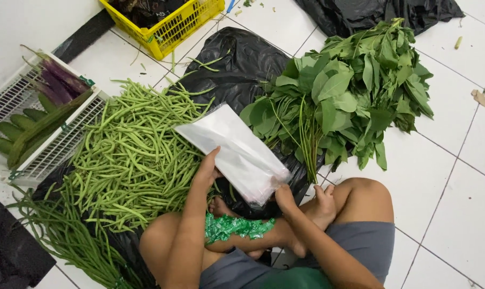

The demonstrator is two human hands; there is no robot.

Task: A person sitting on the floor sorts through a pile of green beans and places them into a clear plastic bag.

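Observation:
I sit cross-legged on a white tiled floor. My left hand (206, 170) rests on the near left edge of a stack of clear plastic bags (234, 151). My right hand (285, 198) grips the stack's near corner. The bags lie tilted over a black plastic sheet (237, 59), between a large heap of green beans (132, 155) on the left and a pile of leafy green stalks (349, 91) on the right. A bunch of small green ties or wrappers (234, 227) lies on my crossed legs.
A white slatted crate (17, 96) at the left holds cucumbers, a long gourd and purple eggplants. A yellow basket (170, 27) stands at the top. Another black bag (376, 13) lies at the top right. Long beans (66, 241) trail at the lower left.

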